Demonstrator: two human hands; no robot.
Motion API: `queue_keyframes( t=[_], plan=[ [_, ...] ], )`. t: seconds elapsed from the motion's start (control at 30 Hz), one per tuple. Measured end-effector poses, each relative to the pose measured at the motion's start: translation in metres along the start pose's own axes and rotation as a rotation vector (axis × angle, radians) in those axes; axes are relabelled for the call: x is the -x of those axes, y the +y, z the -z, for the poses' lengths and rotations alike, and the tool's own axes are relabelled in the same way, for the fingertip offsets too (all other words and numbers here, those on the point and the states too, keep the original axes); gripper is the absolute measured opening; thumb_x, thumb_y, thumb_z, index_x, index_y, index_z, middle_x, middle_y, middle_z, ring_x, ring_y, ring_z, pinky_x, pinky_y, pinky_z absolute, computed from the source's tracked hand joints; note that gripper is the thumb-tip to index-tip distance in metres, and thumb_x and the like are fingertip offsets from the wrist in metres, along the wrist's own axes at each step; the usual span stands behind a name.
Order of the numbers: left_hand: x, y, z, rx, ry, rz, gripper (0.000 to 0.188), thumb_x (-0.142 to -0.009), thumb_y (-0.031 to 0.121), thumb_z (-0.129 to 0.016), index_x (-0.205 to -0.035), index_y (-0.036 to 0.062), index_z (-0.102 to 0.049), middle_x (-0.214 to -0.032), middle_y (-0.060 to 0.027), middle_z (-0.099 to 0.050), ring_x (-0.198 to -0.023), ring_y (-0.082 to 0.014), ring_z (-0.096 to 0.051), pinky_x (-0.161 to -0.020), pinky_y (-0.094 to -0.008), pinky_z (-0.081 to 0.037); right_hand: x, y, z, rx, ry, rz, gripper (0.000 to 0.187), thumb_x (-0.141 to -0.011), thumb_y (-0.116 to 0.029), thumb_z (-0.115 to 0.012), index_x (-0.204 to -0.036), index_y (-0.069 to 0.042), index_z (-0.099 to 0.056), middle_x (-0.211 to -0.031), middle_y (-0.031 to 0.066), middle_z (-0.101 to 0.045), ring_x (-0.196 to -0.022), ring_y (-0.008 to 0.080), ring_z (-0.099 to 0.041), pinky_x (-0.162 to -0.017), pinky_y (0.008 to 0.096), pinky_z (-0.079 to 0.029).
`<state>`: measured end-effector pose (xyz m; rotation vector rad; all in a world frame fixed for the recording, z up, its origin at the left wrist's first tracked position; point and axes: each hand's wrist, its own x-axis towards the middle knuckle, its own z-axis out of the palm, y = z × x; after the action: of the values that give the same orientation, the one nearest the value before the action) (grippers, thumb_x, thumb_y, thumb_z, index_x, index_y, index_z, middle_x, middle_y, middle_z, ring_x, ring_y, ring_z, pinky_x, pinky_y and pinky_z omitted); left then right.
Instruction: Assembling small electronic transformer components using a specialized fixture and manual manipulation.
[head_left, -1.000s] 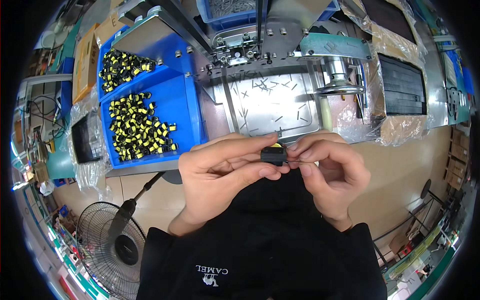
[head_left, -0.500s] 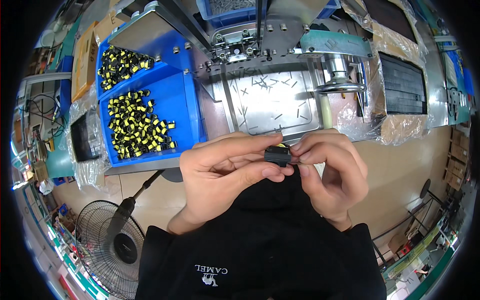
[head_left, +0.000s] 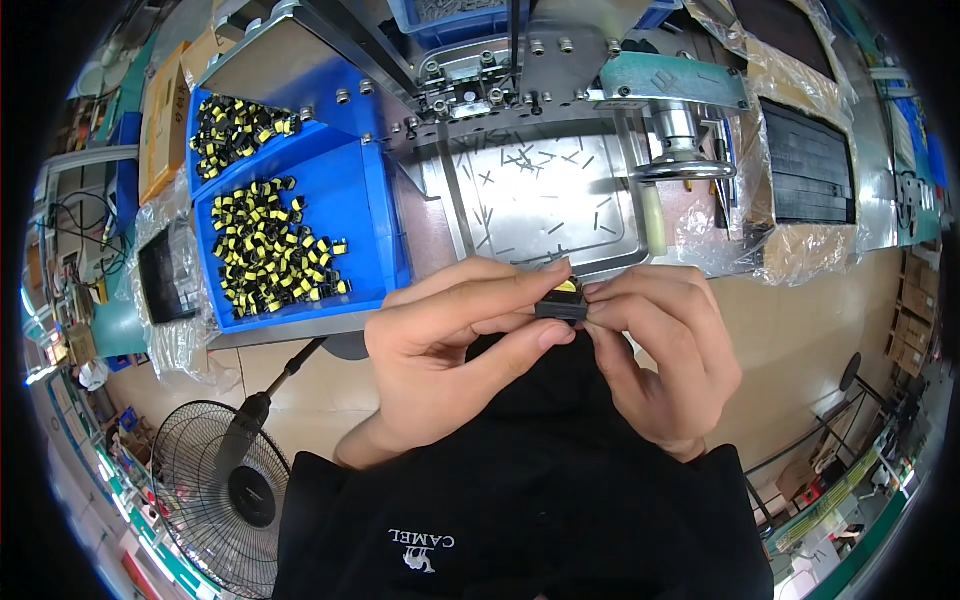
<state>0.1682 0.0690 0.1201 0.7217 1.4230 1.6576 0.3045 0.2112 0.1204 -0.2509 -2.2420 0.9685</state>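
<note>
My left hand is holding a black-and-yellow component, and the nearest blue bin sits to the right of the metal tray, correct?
Not quite: the head view shows the nearest blue bin to the left of the metal tray. Your left hand is holding a black-and-yellow component.

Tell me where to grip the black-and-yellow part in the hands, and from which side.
Take the black-and-yellow part by its blocky black body, probably best from the left, thumb near, fingers far: the left hand holds it so, and the fingertips of the right hand crowd its right end.
</note>
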Motion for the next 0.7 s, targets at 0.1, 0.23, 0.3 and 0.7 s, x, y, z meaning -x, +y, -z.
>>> queue_keyframes(
  t=[0.1, 0.23, 0.3, 0.7],
  plan=[
    [-0.001, -0.003, 0.000, -0.031, -0.006, -0.060, 0.036, -0.087, -0.013, -0.068, -0.124, -0.0128, -0.065, -0.112, -0.0248, -0.066, -0.096, -0.0274, -0.072, -0.083, -0.0334, -0.061, 0.003, 0.001, 0.001, -0.026, -0.009, -0.002, 0.032, -0.072, 0.012, -0.078, -0.102, 0.004, -0.067, -0.094, 0.0158, -0.068, -0.085, 0.0288, -0.068, -0.075, 0.0359, -0.055],
    [-0.002, -0.007, 0.001, 0.156, -0.017, -0.061, 0.034, -0.088, -0.015, -0.067, -0.122, -0.0130, -0.066, -0.115, -0.0252, -0.067, -0.097, -0.0273, -0.073, -0.084, -0.0322, -0.062, 0.002, -0.001, 0.006, -0.404, -0.049, -0.259, 0.024, -0.079, 0.008, -0.077, -0.101, 0.005, -0.069, -0.100, 0.0167, -0.065, -0.089, 0.0257, -0.066, -0.079, 0.0343, -0.055],
    [-0.002, -0.009, 0.002, 0.257, -0.018, -0.037, 0.034, -0.087, -0.017, -0.068, -0.121, -0.0130, -0.066, -0.118, -0.0251, -0.067, -0.099, -0.0263, -0.073, -0.086, -0.0312, -0.062, 0.003, -0.001, 0.009, -0.550, -0.077, -0.398, 0.023, -0.081, 0.007, -0.076, -0.102, 0.006, -0.068, -0.103, 0.0173, -0.064, -0.090, 0.0248, -0.066, -0.080, 0.0338, -0.055],
    [-0.004, -0.001, 0.000, 0.000, -0.066, -0.006, 0.032, -0.093, -0.007, -0.066, -0.124, -0.0107, -0.066, -0.113, -0.0254, -0.068, -0.091, -0.0267, -0.072, -0.080, -0.0323, -0.060, 0.005, 0.009, 0.008, -0.768, -0.082, -0.490, 0.023, -0.084, 0.010, -0.076, -0.106, 0.005, -0.069, -0.106, 0.0155, -0.062, -0.096, 0.0202, -0.066, -0.085, 0.0306, -0.055]
  ],
)
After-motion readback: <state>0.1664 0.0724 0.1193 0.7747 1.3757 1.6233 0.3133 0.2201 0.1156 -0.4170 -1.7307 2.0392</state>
